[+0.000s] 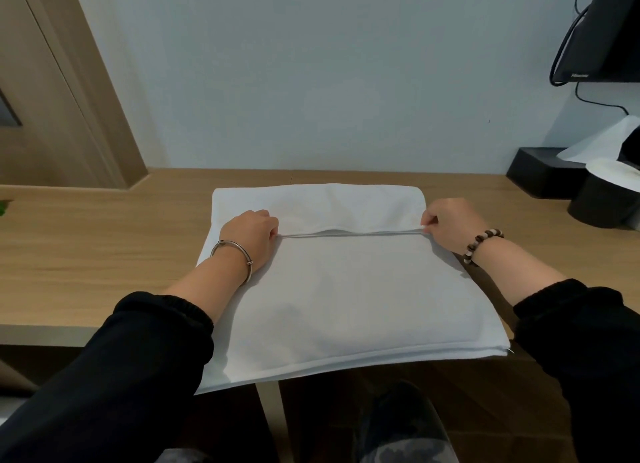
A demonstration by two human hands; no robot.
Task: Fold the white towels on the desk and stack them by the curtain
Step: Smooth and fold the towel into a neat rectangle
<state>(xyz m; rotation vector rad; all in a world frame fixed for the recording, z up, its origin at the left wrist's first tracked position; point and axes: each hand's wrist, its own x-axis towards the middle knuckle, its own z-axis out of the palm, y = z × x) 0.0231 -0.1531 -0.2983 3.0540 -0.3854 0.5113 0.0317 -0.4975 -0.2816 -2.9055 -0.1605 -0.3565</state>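
Observation:
A white towel (346, 296) lies spread on the wooden desk (104, 248), its near part hanging over the front edge. A folded layer covers the near half, and its edge runs across the middle. My left hand (251, 230) pinches the left end of that edge, fingers curled. At the right end of the same edge, my right hand (450, 223) pinches the corner. The far part of the towel lies flat beyond the edge, slightly wrinkled.
A black tissue box (540, 171) with white paper and a black round holder (602, 199) stand at the desk's right back. A black monitor (602, 29) with cables hangs upper right. A wooden door frame (69, 99) is at left.

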